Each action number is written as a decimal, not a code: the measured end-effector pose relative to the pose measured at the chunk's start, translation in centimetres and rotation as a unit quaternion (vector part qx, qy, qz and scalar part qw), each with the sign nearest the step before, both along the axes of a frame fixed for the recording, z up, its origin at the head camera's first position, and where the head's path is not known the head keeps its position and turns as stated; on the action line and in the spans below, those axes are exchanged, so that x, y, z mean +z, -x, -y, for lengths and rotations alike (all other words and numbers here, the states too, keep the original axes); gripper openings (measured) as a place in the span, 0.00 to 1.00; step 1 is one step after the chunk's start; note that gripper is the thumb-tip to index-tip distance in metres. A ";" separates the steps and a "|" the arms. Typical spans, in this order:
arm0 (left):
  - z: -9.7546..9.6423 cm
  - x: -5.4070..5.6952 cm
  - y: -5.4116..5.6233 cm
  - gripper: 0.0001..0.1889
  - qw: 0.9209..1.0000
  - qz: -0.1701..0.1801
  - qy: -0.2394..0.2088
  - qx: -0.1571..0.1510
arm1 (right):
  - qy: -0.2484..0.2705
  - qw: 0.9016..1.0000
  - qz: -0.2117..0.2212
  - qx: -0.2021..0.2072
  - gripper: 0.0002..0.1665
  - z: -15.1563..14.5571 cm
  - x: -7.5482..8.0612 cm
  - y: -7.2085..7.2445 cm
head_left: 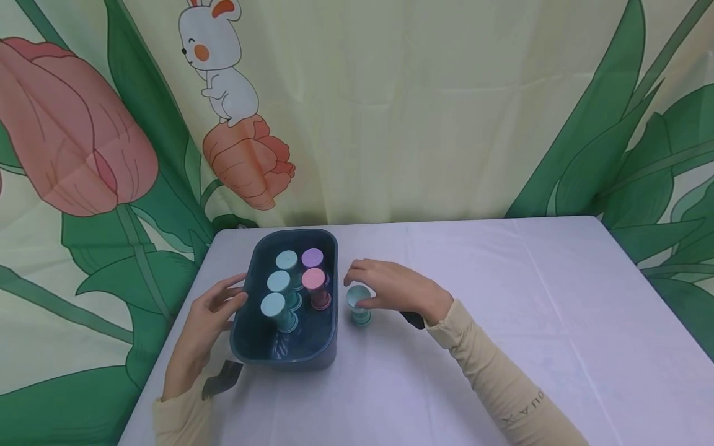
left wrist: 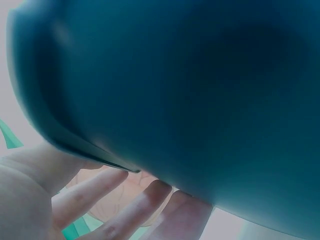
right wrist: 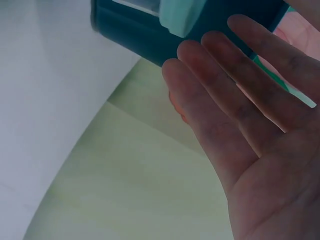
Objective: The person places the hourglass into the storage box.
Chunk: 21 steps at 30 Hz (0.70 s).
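A dark blue bin (head_left: 325, 356) stands at the left of the table, holding several small flat-topped pieces with narrow waists: light teal (head_left: 273, 305), pink (head_left: 313, 279) and purple (head_left: 312, 257). My left hand (head_left: 207, 316) is at the bin's left side; in the left wrist view its straight fingers (left wrist: 145, 200) reach the wall. Just right of the bin, a small teal goblet-shaped piece (head_left: 361, 317) stands upright on the table. My right hand (head_left: 398, 286) hovers around its top, thumb in front. The right wrist view shows the fingers (right wrist: 215, 105) extended.
A white cloth covers the table (head_left: 474, 266). Behind it hangs a curtain (head_left: 424, 124) printed with tulips, leaves and a rabbit. A dark wrist strap (head_left: 223, 379) sits by the left sleeve, near the bin's front corner.
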<state>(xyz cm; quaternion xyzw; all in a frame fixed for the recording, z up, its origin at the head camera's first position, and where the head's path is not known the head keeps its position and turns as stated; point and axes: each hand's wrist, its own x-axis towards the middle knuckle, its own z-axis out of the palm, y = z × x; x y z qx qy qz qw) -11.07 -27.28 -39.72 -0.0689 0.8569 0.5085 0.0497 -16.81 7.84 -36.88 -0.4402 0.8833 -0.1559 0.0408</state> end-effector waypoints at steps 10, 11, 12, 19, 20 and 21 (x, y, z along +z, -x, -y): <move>0.0 -0.1 0.0 0.33 1.000 0.001 -0.001 0.002 | 0.015 1.000 0.024 0.007 0.24 0.0 -1.3 0.1; 0.0 -0.1 0.0 0.33 1.000 0.001 -0.001 0.002 | 0.015 0.999 0.028 0.006 0.24 0.0 -1.5 0.1; 0.0 -0.1 0.0 0.33 1.000 0.000 -0.001 0.001 | 0.017 0.999 0.032 0.005 0.24 0.0 -1.6 0.1; 0.0 0.0 0.0 0.33 1.000 0.001 0.000 0.001 | 0.025 0.999 0.045 -0.003 0.25 0.0 -1.7 -0.1; 0.0 0.0 0.0 0.33 1.000 0.002 0.000 0.001 | 0.024 0.999 0.045 -0.003 0.25 0.0 -1.7 -0.1; 0.0 0.0 0.0 0.33 1.000 0.002 0.000 0.001 | 0.024 0.999 0.044 -0.003 0.25 0.0 -1.6 -0.1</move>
